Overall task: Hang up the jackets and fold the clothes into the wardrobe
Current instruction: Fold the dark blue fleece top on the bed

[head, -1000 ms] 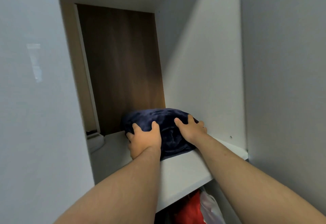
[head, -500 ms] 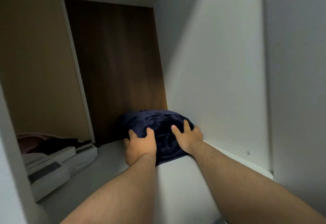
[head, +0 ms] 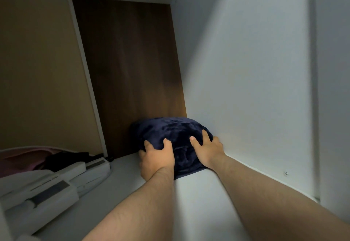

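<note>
A folded dark navy plush garment point(head: 170, 132) sits on the white wardrobe shelf point(head: 193, 193), deep in the back right corner against the brown back panel and the white side wall. My left hand point(head: 156, 160) grips its front left side with the fingers curled over the fabric. My right hand point(head: 207, 148) lies on its front right side with spread fingers pressing into the cloth. Both forearms reach in from the bottom of the view.
White boxes point(head: 56, 182) lie on the shelf at the left, with dark and pink cloth point(head: 37, 157) behind them. The brown back panel point(head: 130, 70) and the white side wall point(head: 246, 89) close in the corner.
The garment has been pushed further back into the corner, both hands going with it. The view has swung left, so the white boxes and cloth on the left show now.
</note>
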Available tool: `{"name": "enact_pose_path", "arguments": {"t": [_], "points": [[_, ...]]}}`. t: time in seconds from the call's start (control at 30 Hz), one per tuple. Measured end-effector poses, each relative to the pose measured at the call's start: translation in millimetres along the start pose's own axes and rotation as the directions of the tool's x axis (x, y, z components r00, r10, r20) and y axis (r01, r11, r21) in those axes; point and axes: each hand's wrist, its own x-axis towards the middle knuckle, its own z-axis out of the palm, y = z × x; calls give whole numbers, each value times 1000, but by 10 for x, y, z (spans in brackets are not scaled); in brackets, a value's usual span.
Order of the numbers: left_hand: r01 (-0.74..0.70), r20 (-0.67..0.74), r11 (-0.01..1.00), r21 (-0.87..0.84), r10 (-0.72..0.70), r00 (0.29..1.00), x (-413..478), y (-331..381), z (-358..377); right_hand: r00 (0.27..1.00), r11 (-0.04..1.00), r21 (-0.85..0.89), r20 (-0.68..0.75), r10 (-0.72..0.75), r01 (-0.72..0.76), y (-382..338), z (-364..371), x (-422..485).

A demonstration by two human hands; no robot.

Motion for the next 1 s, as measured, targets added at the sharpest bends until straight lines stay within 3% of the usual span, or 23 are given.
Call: {"name": "enact_pose_path", "arguments": {"t": [0.2,0.43,0.63,1.0], "points": [[-42,-6,996,76,43,999,-54,-11,19,1000,999,-28,-22,-16,15,33,26,-5],[13,93,973,232,-36,995,-251,-110,-97,999,957,-288,-33,27,-35,-4,23,-249],[25,124,955,296,-64,990,-461,-169,-283,997,923,-381,24,73,-58,-2,-70,-557],[-138,325,755,641,-103,940,-717,-118,-474,978,813,-572,207,11,112,172,-399,-1019]]}}
